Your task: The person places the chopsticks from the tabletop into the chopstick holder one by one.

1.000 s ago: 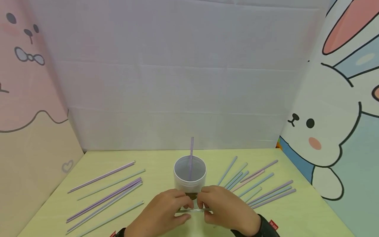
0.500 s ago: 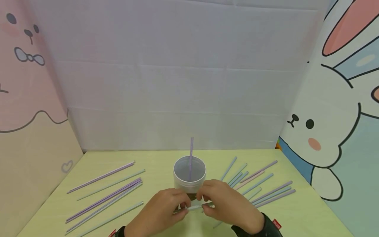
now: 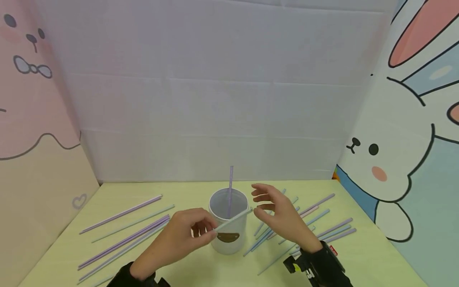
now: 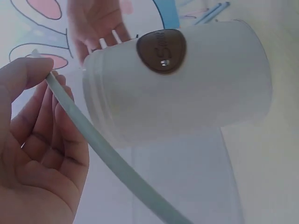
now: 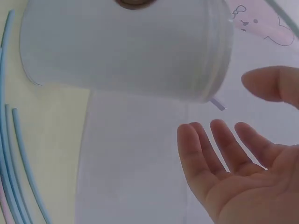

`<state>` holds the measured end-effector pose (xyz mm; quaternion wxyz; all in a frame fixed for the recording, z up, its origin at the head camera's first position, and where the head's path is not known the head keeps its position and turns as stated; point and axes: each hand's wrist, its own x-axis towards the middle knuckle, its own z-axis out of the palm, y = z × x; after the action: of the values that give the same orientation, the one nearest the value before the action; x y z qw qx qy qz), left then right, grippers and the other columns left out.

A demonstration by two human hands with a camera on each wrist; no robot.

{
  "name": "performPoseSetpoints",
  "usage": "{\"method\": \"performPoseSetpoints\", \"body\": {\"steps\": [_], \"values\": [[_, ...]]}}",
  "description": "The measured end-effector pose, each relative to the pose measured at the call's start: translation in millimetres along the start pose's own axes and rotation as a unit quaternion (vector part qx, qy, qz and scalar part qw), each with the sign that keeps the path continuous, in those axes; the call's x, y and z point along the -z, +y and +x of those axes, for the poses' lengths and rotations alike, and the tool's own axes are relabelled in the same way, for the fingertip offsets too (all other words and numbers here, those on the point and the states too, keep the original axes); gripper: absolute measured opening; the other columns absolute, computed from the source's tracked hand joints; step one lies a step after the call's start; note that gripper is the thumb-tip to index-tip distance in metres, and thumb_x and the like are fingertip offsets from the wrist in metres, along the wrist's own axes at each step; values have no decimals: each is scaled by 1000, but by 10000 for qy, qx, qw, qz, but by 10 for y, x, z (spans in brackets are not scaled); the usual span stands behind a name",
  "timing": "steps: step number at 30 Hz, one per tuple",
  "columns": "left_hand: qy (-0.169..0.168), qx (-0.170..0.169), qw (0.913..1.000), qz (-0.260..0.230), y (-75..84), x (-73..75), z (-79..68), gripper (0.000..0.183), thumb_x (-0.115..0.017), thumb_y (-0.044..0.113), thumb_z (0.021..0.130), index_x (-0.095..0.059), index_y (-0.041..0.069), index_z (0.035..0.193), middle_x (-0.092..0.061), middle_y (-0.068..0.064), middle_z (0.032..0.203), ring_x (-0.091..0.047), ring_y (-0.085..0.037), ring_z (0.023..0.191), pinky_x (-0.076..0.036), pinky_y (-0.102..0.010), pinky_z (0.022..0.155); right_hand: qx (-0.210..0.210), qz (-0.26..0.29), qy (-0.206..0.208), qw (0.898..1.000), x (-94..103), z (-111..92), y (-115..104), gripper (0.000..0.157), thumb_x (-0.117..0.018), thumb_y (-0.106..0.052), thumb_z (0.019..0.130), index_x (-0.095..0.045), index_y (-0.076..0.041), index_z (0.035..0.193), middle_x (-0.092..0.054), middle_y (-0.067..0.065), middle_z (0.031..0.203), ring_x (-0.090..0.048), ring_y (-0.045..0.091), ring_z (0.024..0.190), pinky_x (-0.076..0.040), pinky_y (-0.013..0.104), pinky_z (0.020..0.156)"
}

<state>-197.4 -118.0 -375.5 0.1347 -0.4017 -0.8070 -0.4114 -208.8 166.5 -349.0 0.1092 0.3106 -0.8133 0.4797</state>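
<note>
Straw [image 3: 234,219], pale green, has risen from low between both hands to the front of the white cup [image 3: 238,231], near its rim. Right hand [image 3: 277,211] has come off it — control now appears to rest with the left hand [image 3: 190,229] alone, thumb and forefinger pinching near one end. Right fingers stand loosely spread, thumb well parted — holding nothing, no contact seen.

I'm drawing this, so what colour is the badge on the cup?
The badge is brown, seen best in the left wrist view.
</note>
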Motion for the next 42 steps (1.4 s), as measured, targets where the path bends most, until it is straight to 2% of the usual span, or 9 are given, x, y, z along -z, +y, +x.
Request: {"method": "performPoseSetpoints", "body": {"steps": [4, 7, 12, 15, 19, 24, 28, 35, 42], "values": [[509, 193, 9979, -337, 73, 125, 110, 15, -71, 22, 87, -64, 25, 100, -62, 11, 85, -58, -7, 67, -52, -26, 55, -407, 305, -291, 9983, -93, 25, -71, 71, -69, -1, 84, -30, -7, 143, -43, 14, 135, -44, 34, 122, -43, 52, 96], [942, 280, 9940, -491, 155, 247, 239, 14, -70, 23, 88, -63, 24, 101, -64, 9, 85, -60, -9, 69, -52, -27, 56, -674, 473, -418, 9957, -187, 29, -66, 84, -75, -8, 81, -23, -9, 147, -37, 14, 141, -38, 32, 128, -38, 54, 101], [1595, 54, 9840, -792, 286, 444, 510, 16, -68, 18, 89, -62, 24, 103, -63, 5, 90, -61, -15, 76, -54, -30, 63, -990, 836, -455, 9905, -347, 16, 19, 100, -82, -14, 74, -15, -10, 149, -32, 14, 145, -32, 29, 131, -34, 53, 103], [1895, -72, 9777, -903, 357, 530, 681, 17, -68, 17, 90, -61, 23, 105, -63, 4, 91, -61, -17, 80, -54, -30, 70, -899, 1080, -498, 9888, -441, 6, 116, 102, -83, -13, 72, -16, -10, 149, -36, 14, 142, -35, 30, 129, -36, 53, 101], [2053, -98, 9736, -995, 470, 549, 896, 17, -67, 14, 90, -60, 15, 106, -62, 1, 90, -60, -17, 80, -53, -30, 73, -673, 1238, -513, 9887, -556, -24, 289, 99, -84, -16, 72, -21, -15, 148, -41, 10, 137, -41, 28, 124, -38, 53, 97], [1960, 20, 9761, -935, 542, 419, 1036, 16, -64, 7, 90, -58, 4, 104, -62, -4, 89, -60, -18, 76, -53, -31, 69, -732, 1073, -439, 9906, -639, -66, 465, 95, -84, -24, 73, -24, -22, 147, -43, 1, 135, -44, 20, 120, -39, 49, 97], [1887, 297, 9770, -943, 373, 267, 1032, 15, -63, 11, 92, -57, 8, 105, -62, -3, 90, -59, -17, 76, -53, -31, 68, -764, 1006, -440, 9910, -659, -68, 504, 93, -83, -26, 74, -24, -23, 146, -43, 0, 135, -45, 18, 119, -41, 47, 97], [1799, 675, 9787, -727, -188, -14, 938, 19, -65, 30, 92, -54, 23, 107, -61, 5, 91, -59, -10, 78, -53, -30, 68, -831, 900, -454, 9914, -665, -57, 505, 94, -83, -29, 74, -24, -23, 146, -43, -2, 135, -45, 16, 120, -41, 45, 97], [1772, 829, 9784, -674, -320, -170, 850, 27, -67, 25, 90, -53, 22, 113, -63, 3, 89, -60, -10, 76, -53, -32, 67, -859, 1026, -449, 9900, -628, -59, 394, 93, -83, -22, 75, -24, -16, 147, -42, 10, 137, -45, 27, 121, -40, 50, 98]]}}
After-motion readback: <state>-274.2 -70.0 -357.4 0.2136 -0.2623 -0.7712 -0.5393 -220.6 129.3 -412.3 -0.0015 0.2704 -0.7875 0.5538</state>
